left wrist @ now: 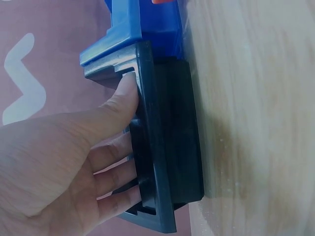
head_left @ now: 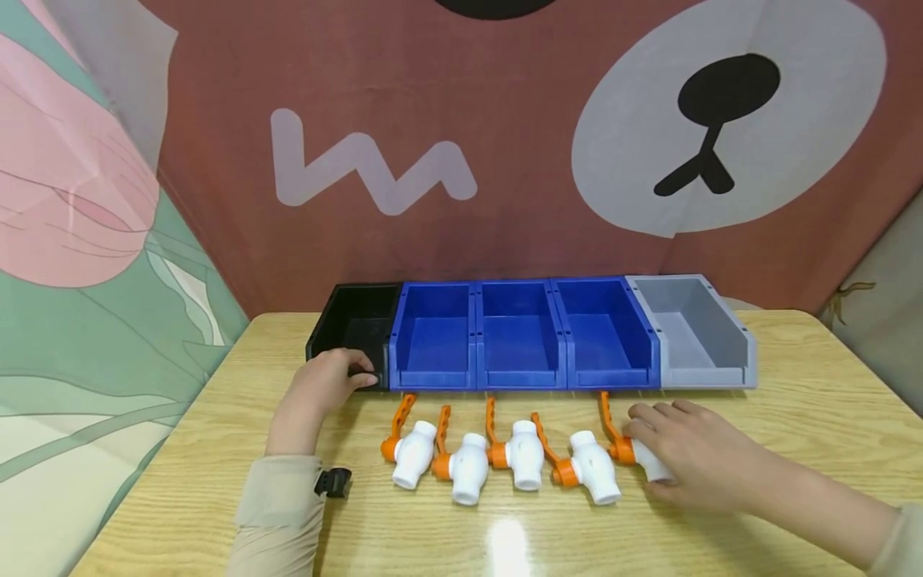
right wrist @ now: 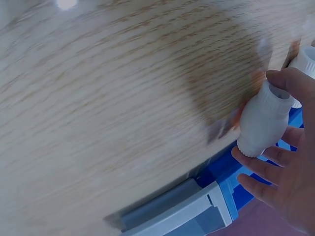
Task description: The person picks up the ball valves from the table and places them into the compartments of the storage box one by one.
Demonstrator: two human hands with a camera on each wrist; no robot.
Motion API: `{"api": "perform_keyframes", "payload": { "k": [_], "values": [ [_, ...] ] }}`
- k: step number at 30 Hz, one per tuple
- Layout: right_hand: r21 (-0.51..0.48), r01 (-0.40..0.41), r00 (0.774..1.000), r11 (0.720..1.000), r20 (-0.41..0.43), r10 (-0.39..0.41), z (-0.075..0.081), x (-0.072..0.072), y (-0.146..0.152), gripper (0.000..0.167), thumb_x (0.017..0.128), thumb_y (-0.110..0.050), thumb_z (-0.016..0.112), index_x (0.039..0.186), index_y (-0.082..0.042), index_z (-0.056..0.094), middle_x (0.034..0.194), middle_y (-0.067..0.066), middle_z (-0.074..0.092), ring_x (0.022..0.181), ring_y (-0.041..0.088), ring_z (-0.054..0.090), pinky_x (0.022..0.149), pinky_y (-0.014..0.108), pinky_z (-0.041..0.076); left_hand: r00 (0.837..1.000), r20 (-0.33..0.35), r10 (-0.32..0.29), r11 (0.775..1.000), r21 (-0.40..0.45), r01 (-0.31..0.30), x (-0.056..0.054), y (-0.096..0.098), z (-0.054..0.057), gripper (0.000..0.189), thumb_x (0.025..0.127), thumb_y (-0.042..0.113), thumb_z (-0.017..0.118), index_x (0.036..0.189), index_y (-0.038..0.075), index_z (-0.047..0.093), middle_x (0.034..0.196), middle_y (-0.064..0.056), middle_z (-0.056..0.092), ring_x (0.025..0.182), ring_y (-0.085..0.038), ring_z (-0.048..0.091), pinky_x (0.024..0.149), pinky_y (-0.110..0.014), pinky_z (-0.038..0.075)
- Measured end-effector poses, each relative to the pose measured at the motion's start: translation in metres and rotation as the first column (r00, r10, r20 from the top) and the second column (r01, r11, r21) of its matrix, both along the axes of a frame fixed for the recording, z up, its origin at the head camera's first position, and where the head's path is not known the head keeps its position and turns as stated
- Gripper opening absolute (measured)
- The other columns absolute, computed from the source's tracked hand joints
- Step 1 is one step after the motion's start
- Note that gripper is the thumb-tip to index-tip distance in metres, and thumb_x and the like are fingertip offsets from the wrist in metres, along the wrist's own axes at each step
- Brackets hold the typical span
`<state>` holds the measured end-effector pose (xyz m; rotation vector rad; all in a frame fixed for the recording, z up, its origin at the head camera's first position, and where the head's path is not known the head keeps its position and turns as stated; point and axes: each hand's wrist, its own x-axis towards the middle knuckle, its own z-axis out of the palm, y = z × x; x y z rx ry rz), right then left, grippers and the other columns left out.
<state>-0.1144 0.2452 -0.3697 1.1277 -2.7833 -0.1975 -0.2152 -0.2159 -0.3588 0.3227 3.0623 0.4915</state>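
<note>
My left hand holds the front edge of the black bin at the left end of the row. In the left wrist view its thumb lies on the rim and the other fingers reach behind the front wall. On the right, my right hand pinches a white ball valve end to end, thumb at one opening and fingertips at the other. This valve's orange lever points toward the bins. Several similar valves, such as the leftmost ball valve, lie left of it on the table.
Three blue bins stand side by side next to the black one. A grey bin closes the row on the right. The row stands along the back of the wooden table, before a printed cloth.
</note>
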Motion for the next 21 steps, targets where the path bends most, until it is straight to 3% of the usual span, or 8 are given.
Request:
{"api": "perform_keyframes", "payload": {
  "k": [4,8,21],
  "values": [
    [0.017,-0.054,0.998,0.998,-0.031,0.055,0.001,0.003,0.005,0.062,0.063,-0.040,0.089,0.110,-0.008,0.064,0.108,0.008,0.061,0.091,0.025,0.062,0.079,0.047,0.054,1.000,-0.004,-0.006,1.000,-0.006,0.006,0.000,0.000,0.000,0.014,0.091,0.022,0.072,0.098,0.010,0.074,0.104,-0.010,0.071,0.096,-0.031,0.064,0.088,-0.051,0.052],
    [0.031,-0.069,0.998,0.997,-0.009,0.069,0.004,0.005,0.010,0.062,0.060,-0.036,0.091,0.108,-0.010,0.062,0.105,0.004,0.058,0.086,0.020,0.058,0.075,0.043,0.054,1.000,-0.002,-0.006,1.000,-0.010,0.006,-0.001,0.000,-0.001,0.015,0.092,0.023,0.072,0.099,0.010,0.074,0.105,-0.011,0.071,0.097,-0.032,0.064,0.088,-0.051,0.052],
    [0.052,-0.008,0.999,0.999,0.039,0.006,0.020,0.004,0.030,0.064,0.059,-0.036,0.092,0.108,-0.012,0.060,0.116,0.012,0.061,0.097,0.035,0.063,0.084,0.055,0.053,1.000,0.001,-0.008,1.000,-0.020,0.008,0.000,0.001,0.000,0.016,0.091,0.023,0.072,0.100,0.010,0.074,0.106,-0.011,0.071,0.098,-0.032,0.064,0.088,-0.051,0.052]
  ]
}}
